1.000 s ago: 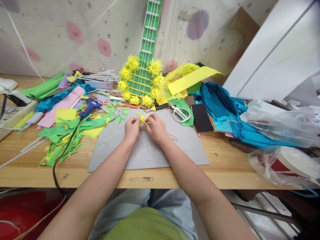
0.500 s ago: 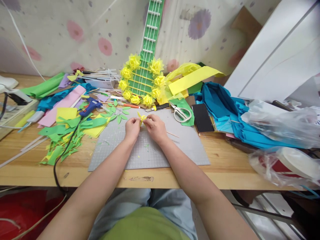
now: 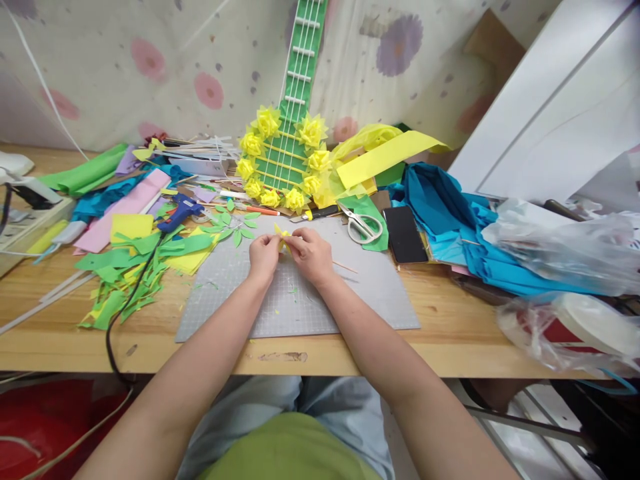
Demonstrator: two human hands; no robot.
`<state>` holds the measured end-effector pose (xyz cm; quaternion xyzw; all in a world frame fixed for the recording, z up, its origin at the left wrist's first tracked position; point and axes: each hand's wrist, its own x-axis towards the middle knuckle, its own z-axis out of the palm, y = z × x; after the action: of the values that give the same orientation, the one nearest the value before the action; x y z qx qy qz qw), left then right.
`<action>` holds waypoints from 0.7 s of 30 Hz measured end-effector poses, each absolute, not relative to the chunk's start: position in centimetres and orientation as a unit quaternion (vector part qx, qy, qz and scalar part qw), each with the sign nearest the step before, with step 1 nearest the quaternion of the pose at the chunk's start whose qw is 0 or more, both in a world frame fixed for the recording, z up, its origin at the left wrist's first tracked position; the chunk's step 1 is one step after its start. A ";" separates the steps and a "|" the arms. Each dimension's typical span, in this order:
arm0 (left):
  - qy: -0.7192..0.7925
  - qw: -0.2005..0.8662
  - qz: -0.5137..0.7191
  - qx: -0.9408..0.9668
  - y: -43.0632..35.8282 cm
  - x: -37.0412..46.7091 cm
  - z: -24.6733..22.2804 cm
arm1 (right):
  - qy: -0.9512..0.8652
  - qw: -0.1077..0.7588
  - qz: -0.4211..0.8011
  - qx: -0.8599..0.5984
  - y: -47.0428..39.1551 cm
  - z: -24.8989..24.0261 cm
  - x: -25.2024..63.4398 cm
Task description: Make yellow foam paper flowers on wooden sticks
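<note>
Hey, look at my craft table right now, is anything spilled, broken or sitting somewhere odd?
Nothing looks broken. Green paper scraps are strewn off the cutting mat toward the front table edge, and the glue gun lies among them, its black cord trailing over that edge. Both hands pinch a small yellow paper piece.

I'm at a home craft corner: paper scraps (image 3: 120, 277), glue gun (image 3: 181, 210), scissors (image 3: 363, 227) and cutting mat (image 3: 300, 300) crowd my wooden worktop (image 3: 450, 333).

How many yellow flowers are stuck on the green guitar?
8 on the guitar: two top, two left, two right, two bottom. More may hide.
</note>
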<state>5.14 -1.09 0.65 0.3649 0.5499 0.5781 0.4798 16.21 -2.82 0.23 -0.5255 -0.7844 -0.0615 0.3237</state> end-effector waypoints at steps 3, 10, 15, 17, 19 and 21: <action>0.549 0.483 0.581 0.357 -1.0 5.1 0.5 | -0.791 0.312 -0.071 -0.521 -2.9 0.3 16.2; 0.544 0.488 0.584 0.353 -0.8 5.0 0.1 | -0.803 0.299 -0.080 -0.510 -2.9 0.4 16.1; 0.552 0.484 0.588 0.340 -1.0 5.1 0.7 | -0.804 0.303 -0.074 -0.506 -2.9 0.3 16.1; 0.548 0.489 0.588 0.339 -1.1 5.1 0.9 | -0.797 0.316 -0.069 -0.510 -2.9 0.3 16.1; 0.543 0.496 0.585 0.341 -1.1 5.2 1.1 | -0.786 0.329 -0.054 -0.521 -3.0 0.4 16.1; 0.545 0.499 0.579 0.343 -1.0 5.2 1.1 | -0.774 0.337 -0.035 -0.535 -3.0 0.5 16.1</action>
<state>5.15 -1.03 1.08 0.3431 0.5454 0.5793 0.4993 16.14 -3.03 0.52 -0.5353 -0.7737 -0.0347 0.3371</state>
